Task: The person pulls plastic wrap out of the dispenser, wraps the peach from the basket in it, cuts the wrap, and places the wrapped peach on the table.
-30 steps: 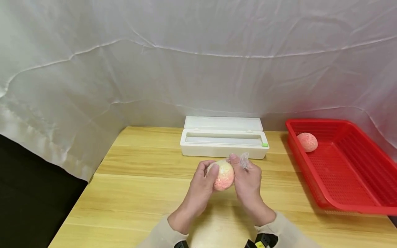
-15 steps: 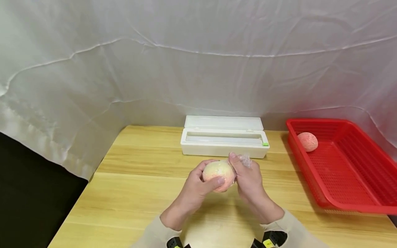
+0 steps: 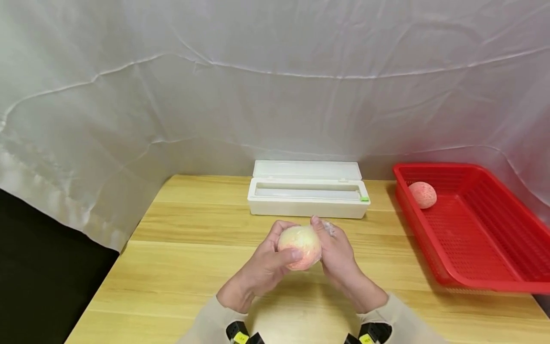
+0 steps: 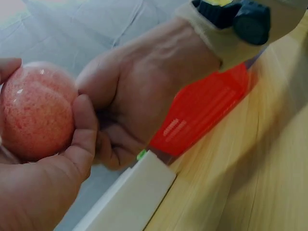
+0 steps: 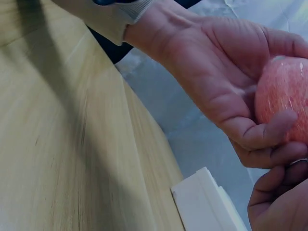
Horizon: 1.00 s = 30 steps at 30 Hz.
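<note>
A yellow-and-pink peach (image 3: 299, 247) with shiny plastic wrap over it is held above the table in front of me. My left hand (image 3: 268, 260) curls round it from the left, thumb across its near side. On the peach's right, my right hand (image 3: 339, 251) grips the gathered plastic wrap (image 3: 329, 228), a crumpled bit of which sticks out past the thumb. The left wrist view shows the peach's pink side (image 4: 38, 113) under smooth, glossy film. Left fingers cup the pink peach (image 5: 286, 98) in the right wrist view too.
Behind the hands stands a white plastic wrap box (image 3: 307, 208), its lid (image 3: 307, 169) raised and a roll inside. At the right, a red basket (image 3: 447, 267) holds another pink peach (image 3: 423, 195). A pale cloth (image 3: 275, 110) hangs behind the wooden table (image 3: 172, 272).
The peach has turned in the left hand, with the left thumb moved lower across it. Less loose wrap shows beyond the right hand, and both hands have shifted slightly left.
</note>
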Available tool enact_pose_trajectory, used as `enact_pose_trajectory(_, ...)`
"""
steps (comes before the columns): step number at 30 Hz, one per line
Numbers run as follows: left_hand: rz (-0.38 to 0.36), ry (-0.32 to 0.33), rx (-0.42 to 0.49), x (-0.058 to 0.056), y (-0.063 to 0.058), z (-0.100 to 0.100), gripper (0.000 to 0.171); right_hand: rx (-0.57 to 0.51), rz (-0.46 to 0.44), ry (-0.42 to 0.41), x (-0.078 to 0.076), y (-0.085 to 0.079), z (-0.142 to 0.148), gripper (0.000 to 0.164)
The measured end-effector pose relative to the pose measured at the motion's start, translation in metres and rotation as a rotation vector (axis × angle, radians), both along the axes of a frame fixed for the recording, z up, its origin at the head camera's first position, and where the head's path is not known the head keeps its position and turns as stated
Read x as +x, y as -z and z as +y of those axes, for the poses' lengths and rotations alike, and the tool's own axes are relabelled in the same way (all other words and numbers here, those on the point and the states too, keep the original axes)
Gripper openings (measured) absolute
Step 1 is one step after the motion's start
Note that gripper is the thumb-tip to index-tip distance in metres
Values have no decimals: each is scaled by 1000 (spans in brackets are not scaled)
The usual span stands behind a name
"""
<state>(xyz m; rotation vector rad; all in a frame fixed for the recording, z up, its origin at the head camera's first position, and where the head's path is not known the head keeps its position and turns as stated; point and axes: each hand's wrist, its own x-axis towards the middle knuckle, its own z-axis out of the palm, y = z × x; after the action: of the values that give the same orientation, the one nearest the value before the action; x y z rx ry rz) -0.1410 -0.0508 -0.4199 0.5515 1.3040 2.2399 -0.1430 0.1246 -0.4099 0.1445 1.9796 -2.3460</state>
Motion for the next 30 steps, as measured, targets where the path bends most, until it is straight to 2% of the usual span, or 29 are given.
enact_pose_trajectory(2, 7, 21, -56, -4, 1, -2, 70, 5, 3, -7, 1, 0, -1, 40)
enact_pose_trajectory(5, 36, 9, -227, -9, 0, -6, 103, 8, 19, 25, 3, 0, -1, 39)
enact_pose_trajectory(7, 36, -28, -318, -11, -3, -9, 107, 40, 60, 60, 4, 0, 0, 38)
enact_pose_trajectory(9, 32, -61, -356, -11, -5, -11, 98, 100, 125, 109, 4, -1, 1, 39)
enact_pose_trajectory(11, 13, -87, -339, -12, -6, -12, 82, 195, 201, 142, 5, -1, 2, 38)
enact_pose_trajectory(13, 9, -81, -317, -11, -6, -11, 70, 290, 265, 147, 5, -1, 2, 35)
enact_pose_trajectory(16, 15, -103, -328, -9, -5, -5, 69, 408, 304, 108, 7, -1, 0, 30)
enact_pose_trajectory(19, -6, -151, -333, -8, -3, 1, 66, 474, 307, 26, 8, -1, 0, 28)
enact_pose_trajectory(22, -33, -188, -313, -8, 0, 0, 57, 466, 343, -72, 6, -4, 8, 18)
enact_pose_trajectory(25, -39, -169, -283, -9, 0, -3, 53, 435, 407, -177, 4, -8, 19, 5)
enact_pose_trajectory(27, -28, -136, -267, -10, 1, -4, 52, 412, 432, -208, 3, -10, 24, 4)
enact_pose_trajectory(30, -4, -92, -261, -9, 1, -5, 50, 423, 433, -202, 2, -11, 27, 4)
